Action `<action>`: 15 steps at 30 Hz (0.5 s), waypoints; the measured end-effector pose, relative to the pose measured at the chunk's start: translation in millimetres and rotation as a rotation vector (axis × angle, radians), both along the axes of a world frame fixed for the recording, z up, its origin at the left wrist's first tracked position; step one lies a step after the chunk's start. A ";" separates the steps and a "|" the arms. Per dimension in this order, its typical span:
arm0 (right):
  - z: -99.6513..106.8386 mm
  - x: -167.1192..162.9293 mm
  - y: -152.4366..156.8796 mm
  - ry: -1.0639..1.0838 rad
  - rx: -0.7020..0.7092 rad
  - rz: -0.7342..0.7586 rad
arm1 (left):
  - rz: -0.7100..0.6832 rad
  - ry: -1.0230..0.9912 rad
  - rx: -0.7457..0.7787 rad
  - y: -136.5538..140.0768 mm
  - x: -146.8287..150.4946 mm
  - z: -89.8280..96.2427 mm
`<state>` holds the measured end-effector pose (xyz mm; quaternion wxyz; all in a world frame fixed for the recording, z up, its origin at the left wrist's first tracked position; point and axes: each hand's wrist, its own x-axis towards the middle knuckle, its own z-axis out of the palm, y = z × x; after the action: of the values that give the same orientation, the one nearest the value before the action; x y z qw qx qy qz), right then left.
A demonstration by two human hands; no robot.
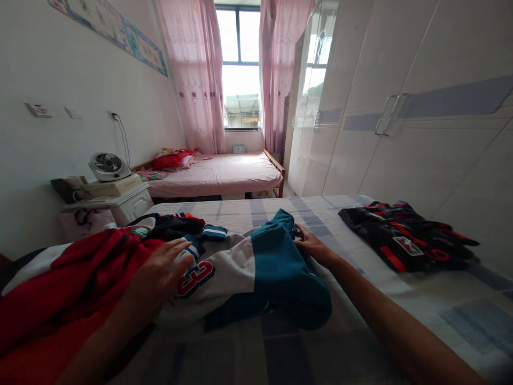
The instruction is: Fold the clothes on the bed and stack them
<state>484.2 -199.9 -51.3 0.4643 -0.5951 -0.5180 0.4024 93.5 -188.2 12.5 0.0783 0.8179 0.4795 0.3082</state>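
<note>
A grey and teal sweatshirt [234, 262] with a red number on its grey part lies across the bed in front of me. Striped teal cuffs or bands [214, 232] show at its left end. My left hand [162, 270] is over that end, close to the number, with its fingers stretched out and apart. At the far right edge of the teal part, my right hand [310, 243] has its thumb and fingers closed on the fabric. Some of its fingertips are hidden by the cloth.
Red and dark clothes [92, 267] are heaped at the left. A folded black and red garment [404, 235] lies on the right of the checked bedsheet [340, 214]. Beyond are a second bed [224, 174], a fan [109, 166] on a cabinet, and a white wardrobe [360, 155].
</note>
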 end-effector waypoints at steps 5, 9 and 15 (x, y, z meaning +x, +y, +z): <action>1.3 -22.2 2.6 0.315 0.010 0.093 | -0.119 0.193 -0.171 -14.0 64.4 -10.4; 25.9 -7.3 -8.4 0.219 0.168 -0.169 | -0.155 0.112 -0.143 -14.4 69.3 -13.7; 100.2 23.7 -44.8 -0.050 0.564 -0.505 | 0.161 -0.323 -0.063 -2.0 22.9 29.4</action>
<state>507.9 -244.7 48.9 0.6818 -0.5624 -0.4566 0.1023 116.3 -190.2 41.9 0.1550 0.7140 0.5339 0.4256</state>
